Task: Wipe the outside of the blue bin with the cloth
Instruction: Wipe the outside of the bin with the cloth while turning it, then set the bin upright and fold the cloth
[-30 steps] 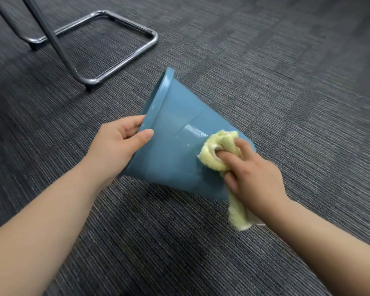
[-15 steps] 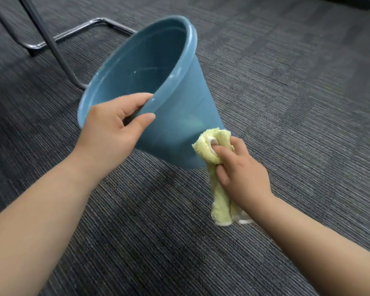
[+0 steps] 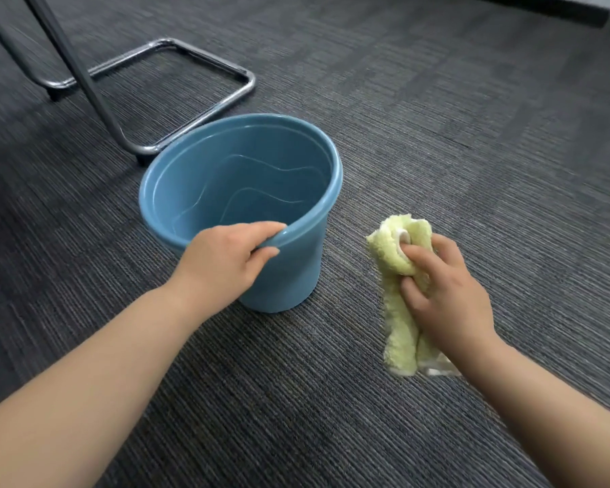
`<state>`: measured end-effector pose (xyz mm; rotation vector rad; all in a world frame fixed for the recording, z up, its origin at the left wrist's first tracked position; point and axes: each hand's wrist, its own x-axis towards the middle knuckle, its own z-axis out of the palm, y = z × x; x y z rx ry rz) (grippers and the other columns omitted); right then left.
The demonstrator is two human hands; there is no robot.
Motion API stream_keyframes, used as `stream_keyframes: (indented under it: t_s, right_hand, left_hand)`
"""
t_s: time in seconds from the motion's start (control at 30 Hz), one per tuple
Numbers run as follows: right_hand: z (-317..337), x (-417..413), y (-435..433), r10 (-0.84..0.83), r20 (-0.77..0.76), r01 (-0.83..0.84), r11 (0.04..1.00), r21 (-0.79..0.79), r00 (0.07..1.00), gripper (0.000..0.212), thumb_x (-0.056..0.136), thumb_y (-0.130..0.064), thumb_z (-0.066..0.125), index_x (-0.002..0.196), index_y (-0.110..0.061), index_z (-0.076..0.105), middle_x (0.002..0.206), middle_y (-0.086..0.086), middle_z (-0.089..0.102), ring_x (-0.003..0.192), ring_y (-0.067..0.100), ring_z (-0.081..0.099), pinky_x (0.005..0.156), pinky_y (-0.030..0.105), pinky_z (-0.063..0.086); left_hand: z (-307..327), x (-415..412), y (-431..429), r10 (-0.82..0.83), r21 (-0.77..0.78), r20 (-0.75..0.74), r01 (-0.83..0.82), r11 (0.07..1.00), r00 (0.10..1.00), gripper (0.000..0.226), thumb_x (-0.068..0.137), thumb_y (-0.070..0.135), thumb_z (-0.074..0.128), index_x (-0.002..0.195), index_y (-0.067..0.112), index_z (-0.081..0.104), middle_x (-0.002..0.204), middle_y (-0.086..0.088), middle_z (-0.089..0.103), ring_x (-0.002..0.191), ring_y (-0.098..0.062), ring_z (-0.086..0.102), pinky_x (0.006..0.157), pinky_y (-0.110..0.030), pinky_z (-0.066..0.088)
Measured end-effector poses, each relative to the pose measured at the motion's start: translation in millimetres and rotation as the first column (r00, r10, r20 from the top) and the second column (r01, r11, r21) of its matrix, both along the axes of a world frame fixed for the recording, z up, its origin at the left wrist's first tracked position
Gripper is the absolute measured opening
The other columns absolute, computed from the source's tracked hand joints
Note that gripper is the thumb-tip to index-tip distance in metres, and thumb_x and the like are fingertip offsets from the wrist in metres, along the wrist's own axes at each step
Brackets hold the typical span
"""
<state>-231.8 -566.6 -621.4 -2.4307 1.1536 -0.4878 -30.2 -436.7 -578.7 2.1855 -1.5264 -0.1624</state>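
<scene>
Blue bin (image 3: 298, 272) upright on carpet (image 3: 437, 135), mouth up; our L hand (image 3: 226, 260) grips near rim, R hand (image 3: 444, 301) clutches cloth (image 3: 397, 329), clear of bin.

The left grip (image 3: 226, 257) curls over the blue bin (image 3: 296, 269) rim, thumb outside. The right grip (image 3: 444, 297), apart to its right, clutches the cloth (image 3: 398, 332).
</scene>
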Motion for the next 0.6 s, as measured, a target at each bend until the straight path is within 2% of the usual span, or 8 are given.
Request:
stream_keyframes:
  t_s: [0.1, 0.27, 0.33, 0.43, 0.53, 0.6]
  right_hand:
    - [1.4, -4.0, -1.6, -0.009, 0.034, 0.009, 1.0, -0.007, 0.999, 0.034, 0.076, -0.015, 0.063, 0.11, -0.021, 0.061, 0.131, 0.01, 0.048, 0.081, 0.031, 0.061, 0.052, 0.025, 0.031]
    - [2.8, -8.4, -4.7, -0.019, 0.092, 0.023, 0.999, -0.04, 0.996, 0.034, 0.074, -0.012, 0.066, 0.106, -0.024, 0.064, 0.128, 0.007, 0.054, 0.081, 0.029, 0.063, 0.048, 0.021, 0.029]
    - [4.3, -8.5, -6.0, -0.037, 0.112, 0.043, 0.998, -0.048, 0.993, 0.035, 0.073, -0.011, 0.067, 0.105, -0.024, 0.065, 0.125, 0.006, 0.057, 0.083, 0.029, 0.064, 0.05, 0.021, 0.03]
    - [12.8, -7.1, -11.1, -0.031, 0.169, 0.049, 0.993, -0.106, 0.985, 0.033, 0.071, -0.009, 0.07, 0.101, -0.021, 0.067, 0.12, 0.009, 0.06, 0.079, 0.029, 0.065, 0.052, 0.022, 0.032]
    - [35.5, -0.7, -25.9, -0.013, 0.263, 0.074, 0.972, -0.223, 0.965, 0.03, 0.069, -0.014, 0.064, 0.099, -0.017, 0.068, 0.113, 0.013, 0.063, 0.078, 0.026, 0.063, 0.055, 0.026, 0.039]
    - [53.8, 6.0, -34.4, -0.032, 0.361, 0.128, 0.961, -0.246, 0.932, 0.031, 0.069, -0.013, 0.061, 0.1, -0.016, 0.067, 0.114, 0.013, 0.062, 0.084, 0.014, 0.054, 0.058, 0.028, 0.042]
  left_hand:
    - [-7.4, -8.0, -0.2, -0.038, 0.008, -0.012, 0.038, 0.999, 0.999, 0.03, 0.082, 0.015, 0.058, 0.112, 0.015, 0.06, 0.104, -0.008, 0.07, 0.095, -0.028, 0.064, 0.081, -0.04, 0.049]
    - [-16.2, -15.0, 3.3, -0.026, 0.007, -0.055, 0.026, 1.0, 0.998, 0.036, 0.08, 0.015, 0.061, 0.116, 0.018, 0.057, 0.113, -0.004, 0.067, 0.105, -0.022, 0.06, 0.087, -0.03, 0.042]
    - [-16.9, -15.7, 4.2, -0.016, -0.017, -0.073, 0.015, 1.0, 0.997, 0.042, 0.078, 0.02, 0.064, 0.119, 0.019, 0.054, 0.118, 0.001, 0.063, 0.109, -0.016, 0.056, 0.09, -0.023, 0.036]
    - [-8.6, -20.0, 3.3, -0.036, -0.122, -0.123, 0.021, 0.992, 0.992, 0.046, 0.074, 0.03, 0.065, 0.117, 0.017, 0.056, 0.11, 0.01, 0.055, 0.101, 0.003, 0.048, 0.088, -0.01, 0.031]
    - [7.3, -26.7, -3.5, -0.049, -0.242, -0.238, -0.01, 0.97, 0.97, 0.04, 0.072, 0.027, 0.058, 0.112, 0.028, 0.053, 0.101, 0.015, 0.056, 0.094, 0.002, 0.051, 0.085, -0.009, 0.04]
    - [21.3, -30.3, -11.7, -0.058, -0.27, -0.369, -0.047, 0.962, 0.928, 0.035, 0.072, 0.028, 0.057, 0.105, 0.04, 0.051, 0.099, 0.021, 0.059, 0.092, 0.003, 0.056, 0.081, -0.007, 0.042]
